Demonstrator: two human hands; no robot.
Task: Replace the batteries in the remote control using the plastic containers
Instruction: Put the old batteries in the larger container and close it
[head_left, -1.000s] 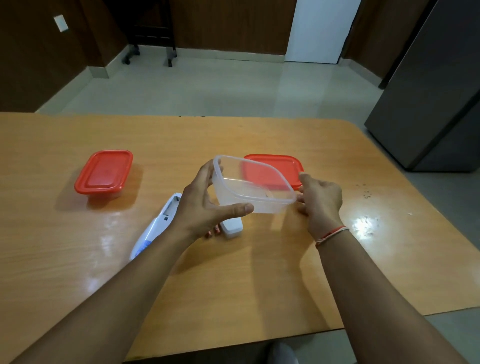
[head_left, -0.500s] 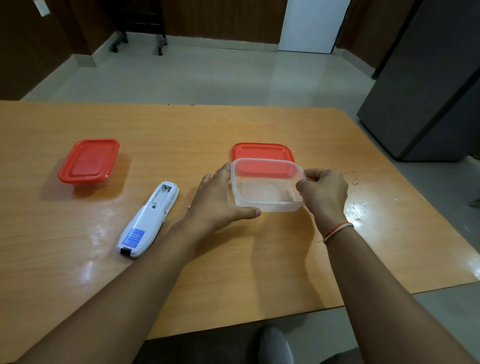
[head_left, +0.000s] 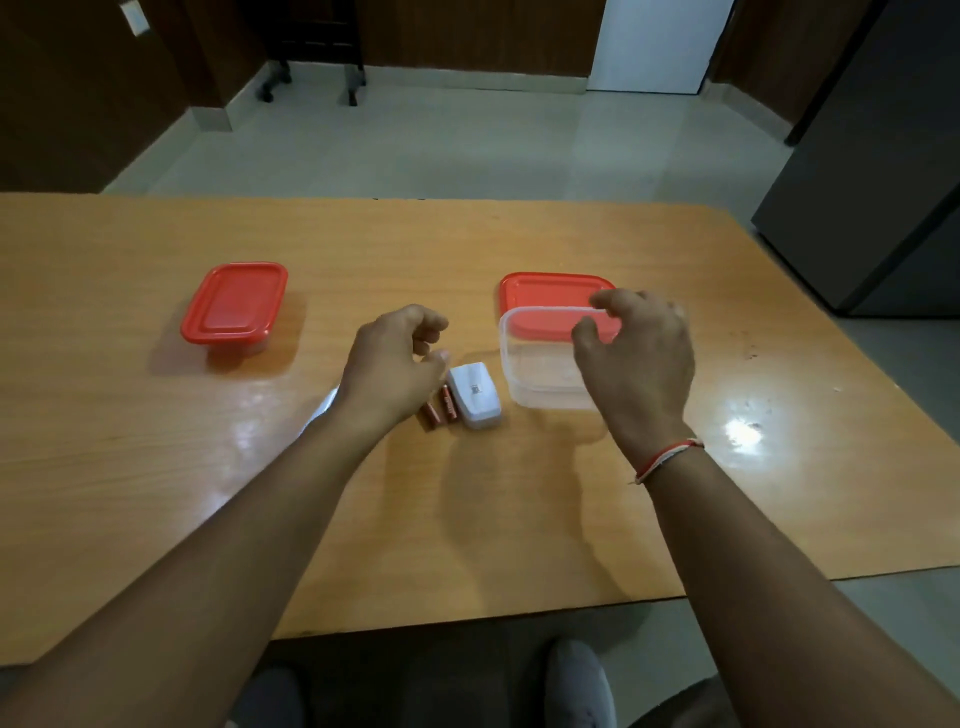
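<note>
On the wooden surface (head_left: 156, 467), in the head view, an open clear plastic container (head_left: 540, 374) stands upright with its red lid (head_left: 550, 291) lying flat just behind it. The right hand (head_left: 639, 358) hovers above the container's right side, fingers curled loosely and apart, its grip empty. The left hand (head_left: 395, 364) hangs over the middle of the surface, fingers half curled, holding nothing. Just right of it lie two copper-coloured batteries (head_left: 441, 410) side by side, touching a white battery cover (head_left: 475, 395). The remote control (head_left: 324, 408) is mostly hidden beneath the left wrist; only a pale edge shows. Well to the left stands a second container closed with a red lid (head_left: 234, 304).
</note>
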